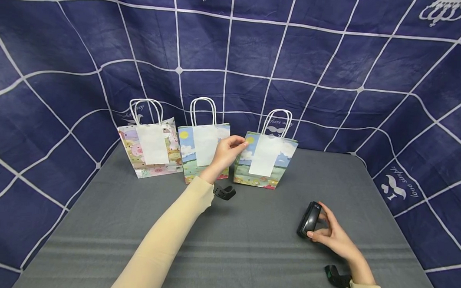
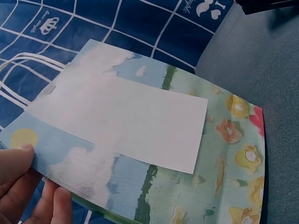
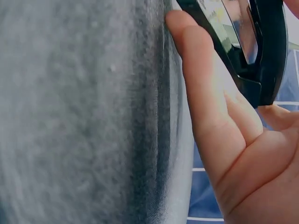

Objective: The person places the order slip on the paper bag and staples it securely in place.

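Observation:
My left hand (image 1: 227, 151) reaches to the right-hand paper bag (image 1: 245, 162), pinching its upper left edge. In the left wrist view the thumb (image 2: 18, 161) lies over the printed yellow sun, with the other fingers behind the edge. This bag has a sky-and-flowers print, white twisted handles (image 1: 277, 113) and a white paper sheet (image 1: 264, 156) on its front. My right hand (image 1: 337, 238) holds a glossy black stapler (image 1: 309, 220) between fingers and thumb, low over the table at the right. The right wrist view shows only part of the stapler (image 3: 273, 51).
Two more handled paper bags stand at the left: one with a pink animal print (image 1: 136, 156), one with the sky print (image 1: 188, 159). Each carries a white sheet. A grey cloth covers the table (image 1: 264, 250). Blue curtains with white lines (image 1: 251, 49) hang at the back and sides.

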`<state>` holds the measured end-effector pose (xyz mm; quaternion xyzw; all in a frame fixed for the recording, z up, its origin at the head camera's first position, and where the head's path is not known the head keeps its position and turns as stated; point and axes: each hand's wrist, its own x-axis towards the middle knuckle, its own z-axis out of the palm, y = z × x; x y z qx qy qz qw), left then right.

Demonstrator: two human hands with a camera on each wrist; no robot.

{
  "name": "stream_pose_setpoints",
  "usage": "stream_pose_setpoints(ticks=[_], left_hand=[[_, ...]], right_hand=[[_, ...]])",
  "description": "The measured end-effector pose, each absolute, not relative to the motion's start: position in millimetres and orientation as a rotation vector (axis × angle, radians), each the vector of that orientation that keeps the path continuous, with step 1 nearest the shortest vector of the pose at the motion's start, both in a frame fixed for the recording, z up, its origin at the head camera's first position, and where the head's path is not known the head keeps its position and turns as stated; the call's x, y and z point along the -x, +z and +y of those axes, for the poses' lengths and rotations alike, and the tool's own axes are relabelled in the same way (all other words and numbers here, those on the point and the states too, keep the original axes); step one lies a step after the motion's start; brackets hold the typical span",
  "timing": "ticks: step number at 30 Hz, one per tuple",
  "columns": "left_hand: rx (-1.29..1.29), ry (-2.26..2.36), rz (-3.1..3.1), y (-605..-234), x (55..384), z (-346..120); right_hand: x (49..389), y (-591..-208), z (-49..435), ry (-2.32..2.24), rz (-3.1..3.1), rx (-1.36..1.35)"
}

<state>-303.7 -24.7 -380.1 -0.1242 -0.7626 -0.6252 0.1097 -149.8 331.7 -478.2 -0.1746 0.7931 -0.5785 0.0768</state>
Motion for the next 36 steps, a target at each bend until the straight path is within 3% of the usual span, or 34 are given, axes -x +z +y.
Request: stream_pose_setpoints(ticks=[18,36], left_hand=[[0.308,-1.877,-2.207,-396,301,-33],[0.339,-1.896,-2.241,-393,291,-39]], right_hand=[[152,-465,333,-1.497,2.391,0.265],[159,-461,332,-1.261,2.735,0.344]])
